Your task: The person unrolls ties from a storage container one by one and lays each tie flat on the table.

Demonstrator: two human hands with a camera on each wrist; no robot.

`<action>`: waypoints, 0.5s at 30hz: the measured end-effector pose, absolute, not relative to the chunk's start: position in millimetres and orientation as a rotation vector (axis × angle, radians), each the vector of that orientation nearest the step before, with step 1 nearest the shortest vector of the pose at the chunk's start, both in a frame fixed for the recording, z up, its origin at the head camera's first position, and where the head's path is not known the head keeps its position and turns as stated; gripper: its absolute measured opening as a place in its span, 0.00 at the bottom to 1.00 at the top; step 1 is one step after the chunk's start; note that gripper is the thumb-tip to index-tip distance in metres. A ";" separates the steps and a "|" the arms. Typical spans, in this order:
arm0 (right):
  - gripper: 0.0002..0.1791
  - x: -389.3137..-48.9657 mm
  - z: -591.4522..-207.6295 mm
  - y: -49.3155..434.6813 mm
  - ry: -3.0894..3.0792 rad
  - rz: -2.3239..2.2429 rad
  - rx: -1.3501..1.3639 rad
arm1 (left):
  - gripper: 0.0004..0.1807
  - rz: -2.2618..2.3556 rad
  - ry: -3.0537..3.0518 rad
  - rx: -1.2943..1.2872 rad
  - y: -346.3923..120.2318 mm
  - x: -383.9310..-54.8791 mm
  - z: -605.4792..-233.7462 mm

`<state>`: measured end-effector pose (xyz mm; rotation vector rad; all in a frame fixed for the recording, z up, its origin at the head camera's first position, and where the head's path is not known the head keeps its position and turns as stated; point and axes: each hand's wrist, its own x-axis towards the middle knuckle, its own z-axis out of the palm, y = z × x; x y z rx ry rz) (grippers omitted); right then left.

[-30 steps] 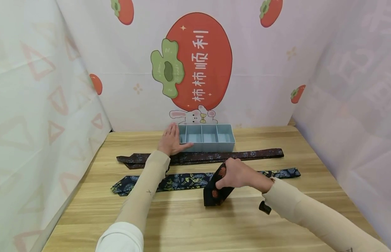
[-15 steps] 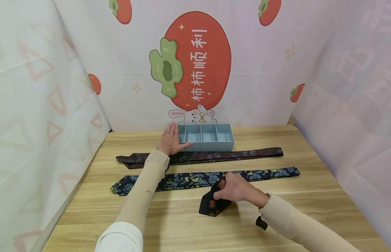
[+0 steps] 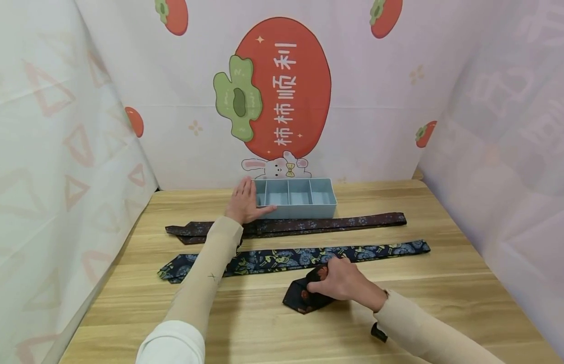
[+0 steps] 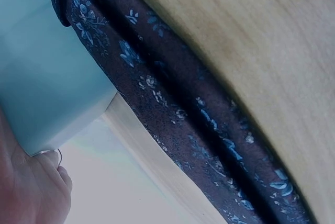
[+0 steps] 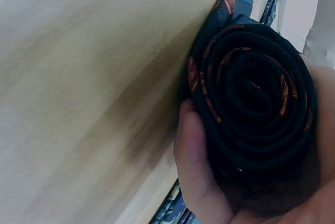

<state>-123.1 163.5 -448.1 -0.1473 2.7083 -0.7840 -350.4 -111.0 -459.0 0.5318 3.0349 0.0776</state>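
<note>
A black necktie (image 3: 304, 296) with orange-red motifs, rolled into a coil, sits in my right hand (image 3: 338, 278), which grips it just above the table. In the right wrist view, fingers and thumb wrap the coil (image 5: 251, 93), and a short tail sticks out past it. At the back, my left hand (image 3: 245, 202) rests against the left end of a light blue box (image 3: 304, 211) with several compartments, its fingers straight and the thumb along the front wall. The left wrist view shows the same box (image 4: 47, 77) with part of the hand (image 4: 34, 187) beside its corner.
A dark maroon floral necktie (image 3: 355, 221) lies lengthwise just in front of the box. Nearer, a navy necktie (image 3: 277, 260) with blue and yellow motifs lies roughly parallel to it. The wooden table (image 3: 245, 328) is bounded by printed cloth at the back and sides.
My right hand has brought the rolled necktie nearer to me and lower, off the navy necktie, and its pointed end has turned leftward. The left hand has stayed on the box.
</note>
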 end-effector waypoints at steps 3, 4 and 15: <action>0.35 -121.8 -449.4 167.7 2.703 -0.811 -0.138 | 0.66 0.095 3.037 0.537 -110.7 -346.3 -454.4; 0.36 -121.5 -449.6 169.3 2.702 -0.816 -0.135 | 0.66 0.100 3.036 0.538 -110.8 -345.5 -453.1; 0.38 -122.8 -450.6 188.7 2.641 -0.867 -0.054 | 0.67 0.256 2.977 0.582 -116.9 -351.6 -454.1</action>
